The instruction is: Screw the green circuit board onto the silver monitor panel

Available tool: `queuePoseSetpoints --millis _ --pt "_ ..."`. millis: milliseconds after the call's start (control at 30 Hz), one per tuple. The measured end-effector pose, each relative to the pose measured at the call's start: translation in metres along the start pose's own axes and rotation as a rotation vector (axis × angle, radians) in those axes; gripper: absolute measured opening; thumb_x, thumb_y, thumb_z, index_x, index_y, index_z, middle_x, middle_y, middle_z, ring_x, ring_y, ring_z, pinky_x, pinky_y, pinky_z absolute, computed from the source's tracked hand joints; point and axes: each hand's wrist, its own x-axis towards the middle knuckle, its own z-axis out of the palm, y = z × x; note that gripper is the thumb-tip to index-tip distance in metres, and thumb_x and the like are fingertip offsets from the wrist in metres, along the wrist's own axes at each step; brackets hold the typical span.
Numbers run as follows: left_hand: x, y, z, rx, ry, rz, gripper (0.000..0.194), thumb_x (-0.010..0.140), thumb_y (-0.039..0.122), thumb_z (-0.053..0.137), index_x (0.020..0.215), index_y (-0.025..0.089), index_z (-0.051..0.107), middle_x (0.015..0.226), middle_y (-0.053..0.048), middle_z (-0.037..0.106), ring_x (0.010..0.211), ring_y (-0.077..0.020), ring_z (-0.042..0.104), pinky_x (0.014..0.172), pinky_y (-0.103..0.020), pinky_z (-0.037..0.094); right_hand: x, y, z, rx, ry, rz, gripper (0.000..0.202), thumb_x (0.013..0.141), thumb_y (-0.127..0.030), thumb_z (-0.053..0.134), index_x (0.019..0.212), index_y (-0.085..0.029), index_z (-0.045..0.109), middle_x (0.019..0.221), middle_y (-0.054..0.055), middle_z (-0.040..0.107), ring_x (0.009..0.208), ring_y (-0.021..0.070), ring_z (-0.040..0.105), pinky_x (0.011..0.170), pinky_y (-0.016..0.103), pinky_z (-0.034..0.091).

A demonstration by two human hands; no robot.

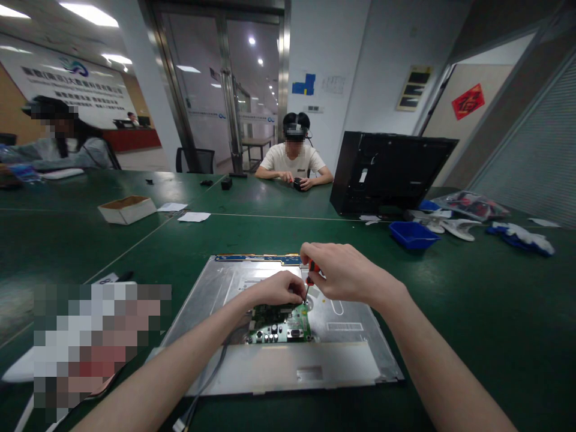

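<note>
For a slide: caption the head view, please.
Right hand holds a screwdriver over a circuit board on a metal panel; left hand steadies.

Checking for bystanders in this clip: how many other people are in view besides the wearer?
3: one person seated across the green table, one at far left, and a small figure behind the distant red counter. Others may be hidden.

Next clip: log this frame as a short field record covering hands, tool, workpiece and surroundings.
left hand: left hand pinching at the screwdriver tip, over the green circuit board
right hand: right hand gripping a red-handled screwdriver, held upright
workpiece: metal monitor back panel lying flat on the green table
nearby: blue tray, black monitor housing, cardboard box
others: two people seated across the table
</note>
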Motion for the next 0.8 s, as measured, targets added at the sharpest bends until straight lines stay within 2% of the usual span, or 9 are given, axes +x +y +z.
queuePoseSetpoints --millis 133,300,467,600,700,800 --pt "-0.0003 0.0008 0.0 0.009 0.003 -0.018 0.014 0.069 0.016 0.059 0.079 0.014 0.068 0.07 0.0 0.064 0.066 -0.0129 0.056 0.061 -0.02 0.04 0.0038 0.0018 0.0035 -0.042 0.021 0.049 0.011 0.082 -0.027 0.051 0.092 -0.022 0.051 0.077 0.0 0.063 0.064 0.014 0.054 0.05 0.026 0.022" --pt "-0.0002 0.001 0.0004 -0.012 -0.003 -0.015 0.014 0.069 0.015 0.059 0.08 0.014 0.068 0.071 0.0 0.064 0.066 -0.0129 0.056 0.062 -0.021 0.041 0.0056 0.0047 0.0045 -0.101 0.014 0.089 0.02 0.084 -0.042 0.052 0.092 -0.023 0.053 0.072 0.001 0.062 0.061 0.0152 0.054 0.049 0.027 0.021" --pt "-0.0003 0.0021 -0.0001 -0.005 0.0 0.014 0.013 0.069 0.013 0.058 0.078 0.014 0.067 0.07 0.001 0.063 0.065 -0.0126 0.056 0.062 -0.02 0.04 0.0015 0.0031 0.0014 0.004 0.009 0.043 0.02 0.079 -0.032 0.056 0.096 -0.021 0.049 0.081 0.001 0.063 0.069 0.0156 0.056 0.052 0.026 0.026" --pt "-0.0004 0.0036 -0.001 0.01 -0.001 0.01 0.013 0.069 0.013 0.058 0.078 0.013 0.068 0.069 0.001 0.063 0.065 -0.0125 0.055 0.061 -0.02 0.039 0.001 0.0009 0.0006 0.017 -0.003 0.03 0.018 0.078 -0.023 0.053 0.095 -0.021 0.048 0.083 0.002 0.063 0.07 0.0149 0.056 0.055 0.027 0.027" --pt "-0.0002 0.003 -0.0009 0.014 -0.001 0.004 0.013 0.069 0.014 0.059 0.078 0.013 0.068 0.07 0.001 0.064 0.066 -0.0128 0.056 0.062 -0.02 0.04 0.0036 0.001 0.002 -0.017 -0.01 0.058 0.015 0.081 -0.025 0.051 0.096 -0.021 0.049 0.081 0.002 0.064 0.07 0.0151 0.056 0.054 0.027 0.026" --pt "0.0001 0.0009 -0.0002 0.016 0.004 0.001 0.013 0.069 0.014 0.059 0.079 0.013 0.068 0.07 0.001 0.064 0.066 -0.0128 0.056 0.062 -0.02 0.04 0.0059 0.002 0.0035 -0.083 0.011 0.094 0.017 0.083 -0.034 0.052 0.094 -0.021 0.05 0.076 0.002 0.063 0.066 0.0158 0.056 0.05 0.027 0.022"
